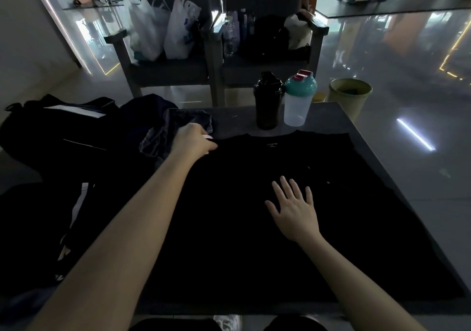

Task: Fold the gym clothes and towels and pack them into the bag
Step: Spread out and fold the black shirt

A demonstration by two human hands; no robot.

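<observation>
The right hand (293,209) lies flat with fingers spread on the middle of a black T-shirt (254,241) spread out over the dark grey bench (331,119). The left hand (193,139) reaches well apart from it, fingers curled round the shirt's far left corner. Just beyond that hand lies a crumpled dark blue-grey garment (163,121), touching a black duffel bag (51,126) at the bench's left edge. A black shaker bottle (268,101) and a clear, teal-lidded shaker (298,101) stand at the far edge.
</observation>
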